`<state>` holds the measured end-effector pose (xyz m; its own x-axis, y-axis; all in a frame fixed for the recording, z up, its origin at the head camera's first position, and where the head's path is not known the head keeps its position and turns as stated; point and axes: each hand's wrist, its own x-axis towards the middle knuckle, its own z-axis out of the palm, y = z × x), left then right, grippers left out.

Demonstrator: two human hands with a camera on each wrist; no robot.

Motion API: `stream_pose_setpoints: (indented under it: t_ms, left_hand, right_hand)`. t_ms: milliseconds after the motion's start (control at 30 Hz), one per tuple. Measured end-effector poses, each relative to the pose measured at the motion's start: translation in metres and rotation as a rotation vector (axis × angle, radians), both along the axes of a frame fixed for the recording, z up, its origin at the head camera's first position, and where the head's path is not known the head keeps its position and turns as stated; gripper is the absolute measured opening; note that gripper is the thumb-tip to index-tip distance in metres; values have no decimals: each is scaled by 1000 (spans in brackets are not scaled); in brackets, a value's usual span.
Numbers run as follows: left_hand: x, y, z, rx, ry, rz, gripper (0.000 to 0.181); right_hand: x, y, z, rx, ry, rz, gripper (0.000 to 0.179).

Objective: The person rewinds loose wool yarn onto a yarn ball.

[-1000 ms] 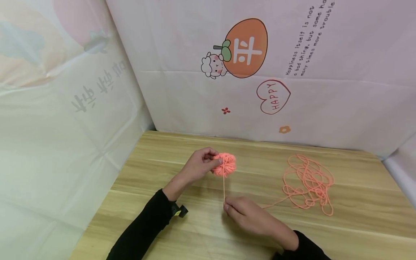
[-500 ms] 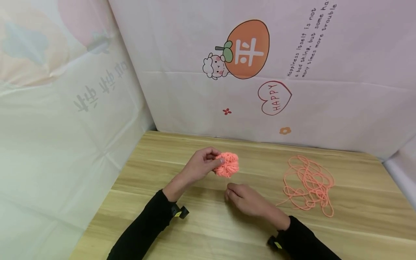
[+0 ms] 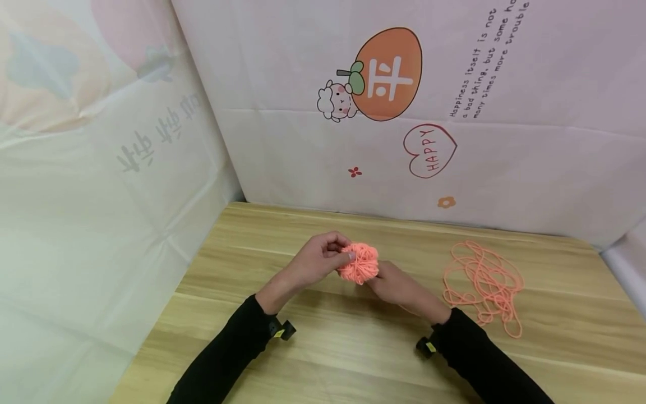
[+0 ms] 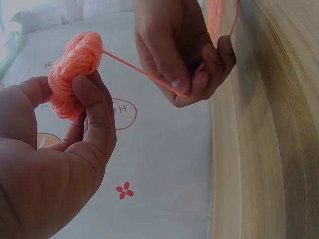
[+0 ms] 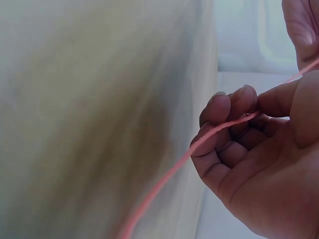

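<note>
A round wound ball of coral yarn (image 3: 362, 264) is gripped between the thumb and fingers of my left hand (image 3: 318, 264), above the table. In the left wrist view the yarn ball (image 4: 75, 74) shows its thick looped strands, with the thumb and fingertips on either side. A taut strand (image 4: 142, 72) runs from it to my right hand (image 4: 174, 55), which pinches it between thumb and forefinger. From the right wrist, the strand (image 5: 169, 174) crosses the curled fingers of my right hand (image 5: 249, 144) and trails down. In the head view, the ball partly hides my right fingertips.
A loose tangle of coral yarn (image 3: 487, 278) lies on the right of the wooden table (image 3: 323, 348). White printed sheets (image 3: 282, 151) hang behind the table and along its left side. Both dark sleeves (image 3: 474, 342) carry small wrist cameras.
My right hand has moved up from below the yarn ball to behind its right side, bringing the strand along. My left hand, still holding the ball, has shifted slightly right.
</note>
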<state>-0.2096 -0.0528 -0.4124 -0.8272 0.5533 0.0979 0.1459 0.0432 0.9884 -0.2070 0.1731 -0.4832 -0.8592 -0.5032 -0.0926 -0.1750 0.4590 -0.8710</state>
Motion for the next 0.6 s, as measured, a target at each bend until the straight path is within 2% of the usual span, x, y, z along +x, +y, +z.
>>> stream_pose_setpoints:
  t_ms: [100,167,400,600]
  left_hand:
    - [2,0,4,5,-1,-17,19]
    - [2,0,4,1,-2,-28,19]
    - [-11,-1,-23,-36,26,-95,27]
    - [-11,-1,-23,-66,35,-112,28]
  right_hand:
    - [-7,3,5,-43,-25,-11,27]
    - [-13,4,8,-43,-5,0,25]
    - [-28,6,27,15,71,31,32]
    - [-35,5,46,39,128,-3,34]
